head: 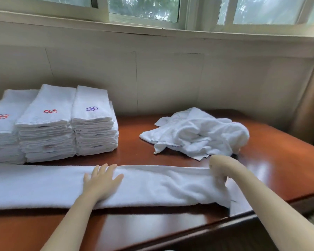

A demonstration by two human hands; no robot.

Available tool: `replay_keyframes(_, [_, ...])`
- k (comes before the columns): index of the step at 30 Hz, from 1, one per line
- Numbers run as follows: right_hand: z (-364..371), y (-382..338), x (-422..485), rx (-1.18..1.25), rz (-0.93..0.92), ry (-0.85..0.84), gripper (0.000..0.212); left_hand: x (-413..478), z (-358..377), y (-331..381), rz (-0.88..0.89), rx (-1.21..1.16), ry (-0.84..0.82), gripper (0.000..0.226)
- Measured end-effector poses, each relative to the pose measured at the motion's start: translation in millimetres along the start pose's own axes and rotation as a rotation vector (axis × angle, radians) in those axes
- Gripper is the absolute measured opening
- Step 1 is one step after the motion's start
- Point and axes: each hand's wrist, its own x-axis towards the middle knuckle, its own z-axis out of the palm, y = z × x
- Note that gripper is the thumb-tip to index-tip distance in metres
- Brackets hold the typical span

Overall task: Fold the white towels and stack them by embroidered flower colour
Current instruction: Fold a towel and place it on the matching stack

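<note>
Head view: left hand (102, 180), spread flat, anchors the lengthwise-folded towel (161, 187) while right hand (218, 172) pinches its end to fold.

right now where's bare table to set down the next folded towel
Bare table shows between the purple-flower stack and the crumpled pile. Another free strip runs along the near edge, in front of the long towel. The left rear is crowded: red-flower stacks sit tight against the purple one.
</note>
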Motion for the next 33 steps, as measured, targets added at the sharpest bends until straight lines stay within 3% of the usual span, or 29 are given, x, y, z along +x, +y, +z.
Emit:
replay_keyframes(3, [14,25,4,0.242,0.067,0.021,0.012,-1,0,8,-0.039,-0.002,0.052,0.051])
replay_keyframes(7, [36,42,17,0.348,0.086,0.243,0.018,-2,3,12,-0.055,-0.004,0.144,0.045])
replay_keyframes(9, [41,43,23,0.412,0.109,0.330,0.013,-2,3,11,-0.045,-0.006,0.136,0.046])
replay_keyframes(11, [47,36,28,0.433,0.165,0.435,0.021,-2,3,10,-0.040,-0.002,0.118,0.048])
replay_keyframes(15, [58,18,33,0.277,0.223,0.510,0.034,-4,4,7,-0.022,-0.009,0.092,0.051])
replay_keyframes(20, [62,33,37,0.145,0.032,0.544,0.005,-4,2,-1,0.009,-0.034,0.106,0.050])
replay_keyframes(26, [60,40,36,0.212,-0.039,0.565,0.018,-6,2,0,0.040,-0.025,0.126,0.050])
replay_keyframes(31, [54,15,18,-0.227,0.098,0.611,0.030,-15,1,8,0.067,0.052,0.151,0.054])
replay_keyframes(33, [50,-11,9,-0.253,0.040,0.676,0.035,-19,3,15,0.123,0.075,0.066,0.060])
